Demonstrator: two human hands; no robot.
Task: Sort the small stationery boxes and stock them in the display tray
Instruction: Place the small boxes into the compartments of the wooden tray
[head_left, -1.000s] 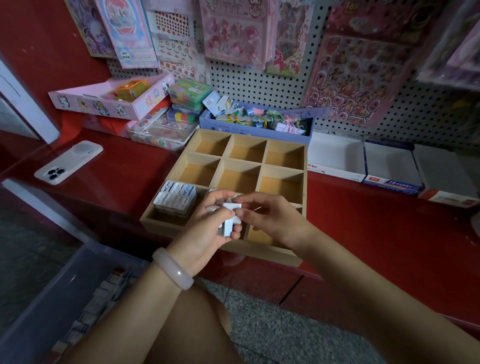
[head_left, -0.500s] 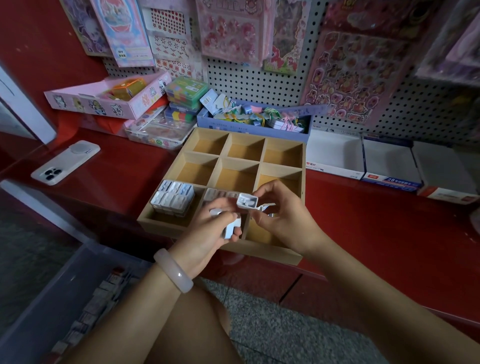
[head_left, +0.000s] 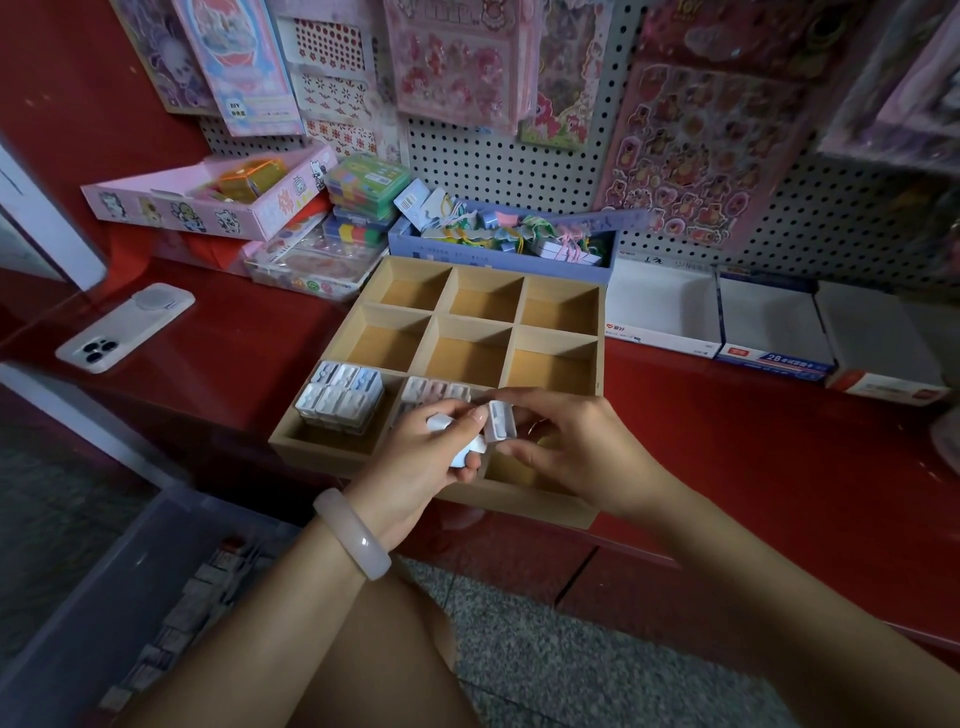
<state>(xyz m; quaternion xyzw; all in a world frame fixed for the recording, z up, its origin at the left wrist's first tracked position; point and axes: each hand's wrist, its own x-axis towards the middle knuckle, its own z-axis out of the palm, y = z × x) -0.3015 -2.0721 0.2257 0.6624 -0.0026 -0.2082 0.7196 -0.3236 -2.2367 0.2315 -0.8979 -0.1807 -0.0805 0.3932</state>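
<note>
A wooden display tray (head_left: 601, 332) with a grid of compartments lies on the red counter. Its near-left compartment holds a neat stack of small bluish boxes (head_left: 340, 397). The near-middle one holds several pinkish boxes (head_left: 434, 389), partly hidden by my hands. My left hand (head_left: 415, 467) grips a few small white and blue boxes (head_left: 462, 456) over the tray's near edge. My right hand (head_left: 576, 447) pinches one small pinkish-white box (head_left: 500, 420) beside the left hand's fingers. A grey bin (head_left: 104, 613) with more small boxes sits on the floor at lower left.
A white phone (head_left: 124, 327) lies on the counter at left. Behind the tray stand a blue box of tags (head_left: 501, 234), a pink carton (head_left: 208, 195) and clear plastic cases (head_left: 311, 265). Three open white cartons (head_left: 769, 317) line the right. Sticker sheets hang on the pegboard.
My right hand has drawn one small box out of the left hand's bundle and turned it upright next to the left fingers. The view has shifted slightly.
</note>
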